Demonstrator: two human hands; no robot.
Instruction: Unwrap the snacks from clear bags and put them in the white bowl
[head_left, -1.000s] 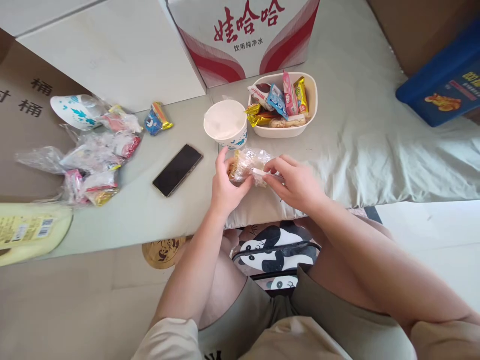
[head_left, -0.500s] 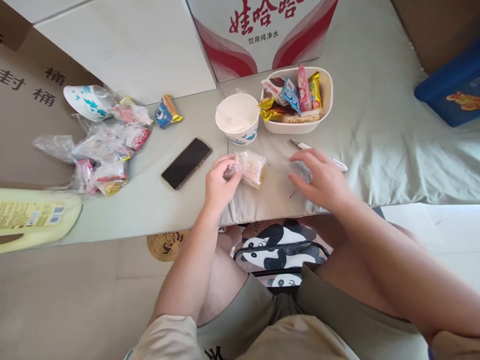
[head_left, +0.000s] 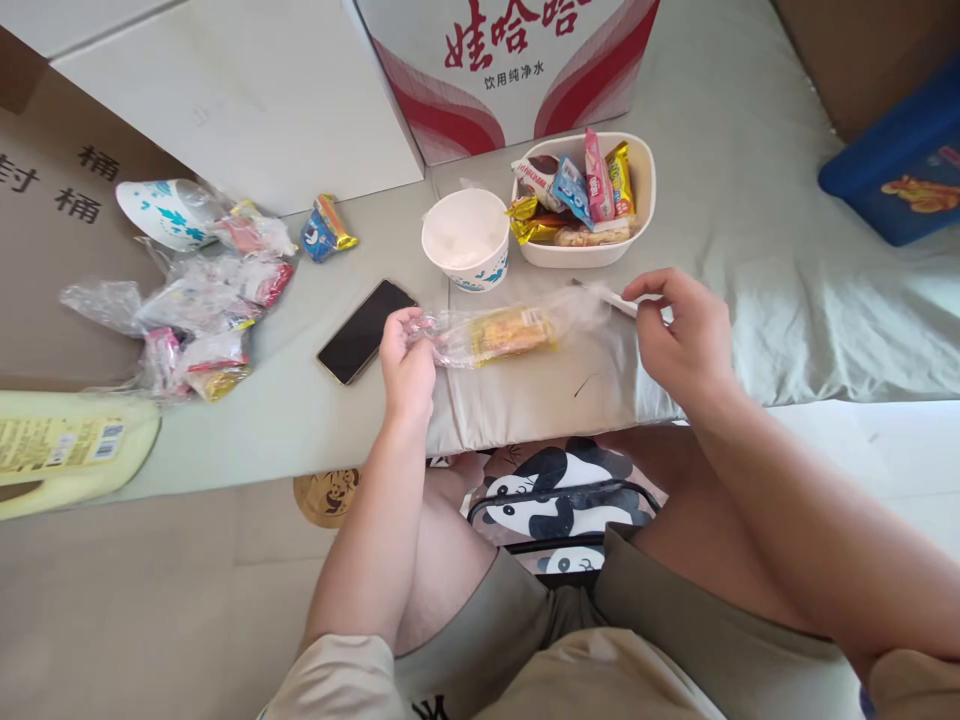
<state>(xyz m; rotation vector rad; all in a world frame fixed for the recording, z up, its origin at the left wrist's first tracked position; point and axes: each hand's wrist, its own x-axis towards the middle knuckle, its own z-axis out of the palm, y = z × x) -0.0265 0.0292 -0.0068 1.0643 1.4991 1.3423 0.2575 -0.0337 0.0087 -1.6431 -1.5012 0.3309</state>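
My left hand point(head_left: 409, 362) is closed on the gathered left end of a clear plastic bag point(head_left: 448, 338). Inside the bag lies a snack in a yellow wrapper point(head_left: 517, 332). The bag stretches out to the right, and its thin far end reaches the fingertips of my right hand point(head_left: 684, 335), which are pinched together on it. A pale-handled knife point(head_left: 621, 302) lies on the cloth beneath this end, its handle partly hidden behind my right hand. Just beyond the bag stands a white paper cup with blue print point(head_left: 466, 245).
A white tub point(head_left: 585, 256) of wrapped snacks stands right of the cup. Left are a phone point(head_left: 365, 330), a blue snack packet point(head_left: 327, 230), a pile of bagged snacks point(head_left: 199, 300), a tipped cup point(head_left: 161, 212) and a yellow jug point(head_left: 75, 445). Boxes point(head_left: 517, 100) line the back.
The bag, bunched up before, is now drawn out lengthwise between my hands. My right hand has gone from spread fingers to a pinch and moved right; my left hand has shifted slightly left.
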